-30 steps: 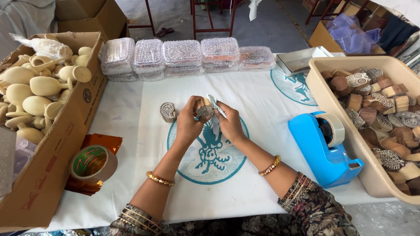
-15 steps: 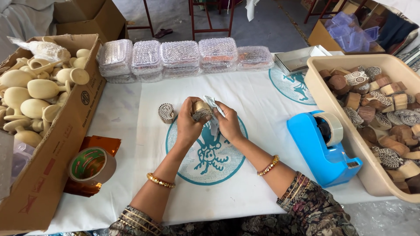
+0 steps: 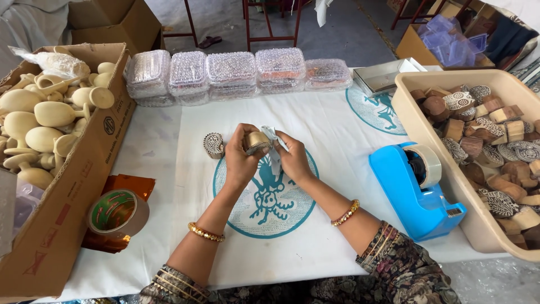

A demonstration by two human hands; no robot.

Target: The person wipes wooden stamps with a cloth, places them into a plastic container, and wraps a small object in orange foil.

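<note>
Item: small wooden block stamp [image 3: 257, 141], held above the tabletop [image 3: 337, 129] over the blue printed emblem [image 3: 264, 197]. Left hand [image 3: 239, 159] closed around it; right hand [image 3: 293, 157] pinching a clear tape strip [image 3: 274, 147] against it. Step: keep tape taut, press flat, turn block steadily. Orientation: long axis roughly left–right, carved end apparently rightward, not certain

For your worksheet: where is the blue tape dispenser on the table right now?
In the head view, the blue tape dispenser stands on the white cloth to the right of the right hand, right beside the beige tray of carved wooden blocks.
</note>
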